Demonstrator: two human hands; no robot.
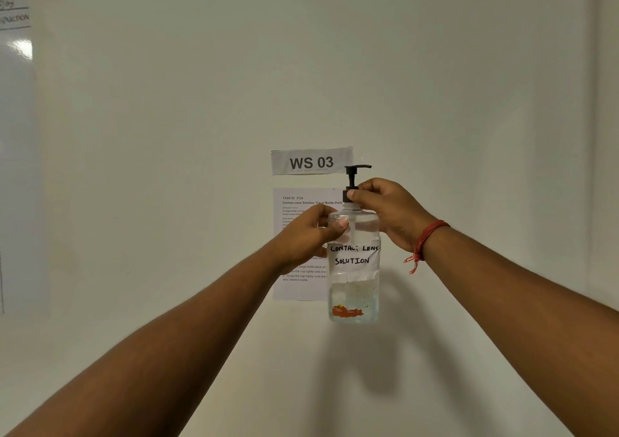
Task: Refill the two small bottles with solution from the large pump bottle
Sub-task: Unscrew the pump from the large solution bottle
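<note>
Both hands — left hand, right hand — on pump bottle

Left hand grips the pump bottle; right hand pinches its collar.

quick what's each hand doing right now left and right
Left hand: grips the shoulder of the large pump bottle, thumb across its front.
Right hand: pinches the black pump collar at the bottle's neck.
</note>
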